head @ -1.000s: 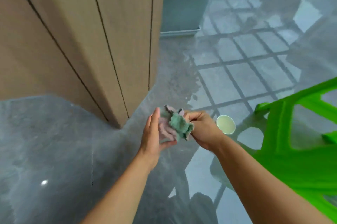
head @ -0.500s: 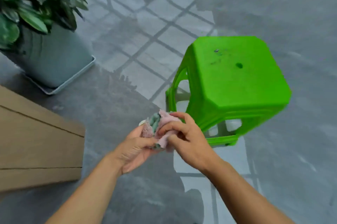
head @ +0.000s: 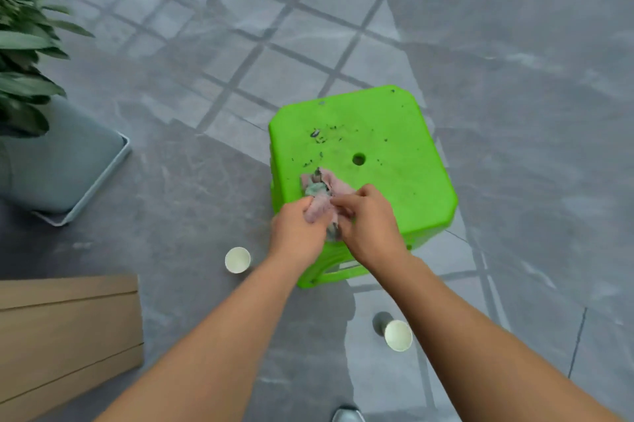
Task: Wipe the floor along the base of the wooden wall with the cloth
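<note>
You hold the cloth bunched between both hands above the near left corner of the green stool. Your left hand has its grip closed round the lower part, and your right hand pinches the upper fold with its fingertips. The cloth is off the floor, well apart from the wooden wall at the lower left. By my reading no wiping along its base is under way; the whole strip remains, past the paper cup.
</note>
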`<state>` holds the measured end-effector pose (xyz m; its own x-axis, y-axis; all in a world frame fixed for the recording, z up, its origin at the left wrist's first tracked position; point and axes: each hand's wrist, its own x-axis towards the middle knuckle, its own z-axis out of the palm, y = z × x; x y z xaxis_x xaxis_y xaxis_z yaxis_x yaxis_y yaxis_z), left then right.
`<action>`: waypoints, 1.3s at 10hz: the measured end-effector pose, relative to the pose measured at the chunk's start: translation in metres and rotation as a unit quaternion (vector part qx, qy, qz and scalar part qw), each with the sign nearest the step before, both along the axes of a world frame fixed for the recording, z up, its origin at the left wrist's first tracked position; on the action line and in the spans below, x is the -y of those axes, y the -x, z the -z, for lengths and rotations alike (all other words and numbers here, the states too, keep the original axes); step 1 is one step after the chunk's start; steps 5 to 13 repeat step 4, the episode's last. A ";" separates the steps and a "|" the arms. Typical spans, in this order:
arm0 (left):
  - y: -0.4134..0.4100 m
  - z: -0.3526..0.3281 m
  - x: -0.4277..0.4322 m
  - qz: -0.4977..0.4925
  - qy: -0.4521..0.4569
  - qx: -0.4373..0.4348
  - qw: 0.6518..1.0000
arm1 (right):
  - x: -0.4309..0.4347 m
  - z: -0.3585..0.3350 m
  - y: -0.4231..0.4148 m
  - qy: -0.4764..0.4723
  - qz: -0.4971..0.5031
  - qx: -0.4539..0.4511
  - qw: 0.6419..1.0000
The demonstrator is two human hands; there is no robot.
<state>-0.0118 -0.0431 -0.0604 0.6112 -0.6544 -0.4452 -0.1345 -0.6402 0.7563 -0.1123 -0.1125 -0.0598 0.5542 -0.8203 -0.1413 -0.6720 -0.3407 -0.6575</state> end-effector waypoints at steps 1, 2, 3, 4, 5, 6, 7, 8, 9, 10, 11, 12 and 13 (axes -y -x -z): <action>-0.003 0.022 -0.004 0.005 -0.011 0.124 0.992 | -0.001 0.022 -0.010 0.031 0.000 0.014 0.999; -0.001 0.004 -0.005 0.031 -0.028 0.128 0.991 | -0.006 0.018 -0.010 0.021 -0.009 -0.041 0.999; -0.014 -0.028 -0.005 0.112 -0.107 0.050 0.987 | 0.002 -0.015 -0.016 -0.076 -0.060 -0.107 0.990; -0.031 -0.053 -0.035 0.158 -0.134 -0.003 0.978 | 0.007 -0.059 -0.020 -0.097 -0.087 -0.213 0.968; -0.031 -0.053 -0.035 0.158 -0.134 -0.003 0.978 | 0.007 -0.059 -0.020 -0.097 -0.087 -0.213 0.968; -0.031 -0.053 -0.035 0.158 -0.134 -0.003 0.978 | 0.007 -0.059 -0.020 -0.097 -0.087 -0.213 0.968; -0.031 -0.053 -0.035 0.158 -0.134 -0.003 0.978 | 0.007 -0.059 -0.020 -0.097 -0.087 -0.213 0.968; -0.031 -0.053 -0.035 0.158 -0.134 -0.003 0.978 | 0.007 -0.059 -0.020 -0.097 -0.087 -0.213 0.968; -0.031 -0.053 -0.035 0.158 -0.134 -0.003 0.978 | 0.007 -0.059 -0.020 -0.097 -0.087 -0.213 0.968; -0.031 -0.053 -0.035 0.158 -0.134 -0.003 0.978 | 0.007 -0.059 -0.020 -0.097 -0.087 -0.213 0.968; -0.031 -0.053 -0.035 0.158 -0.134 -0.003 0.978 | 0.007 -0.059 -0.020 -0.097 -0.087 -0.213 0.968; -0.031 -0.053 -0.035 0.158 -0.134 -0.003 0.978 | 0.007 -0.059 -0.020 -0.097 -0.087 -0.213 0.968; -0.031 -0.053 -0.035 0.158 -0.134 -0.003 0.978 | 0.007 -0.059 -0.020 -0.097 -0.087 -0.213 0.968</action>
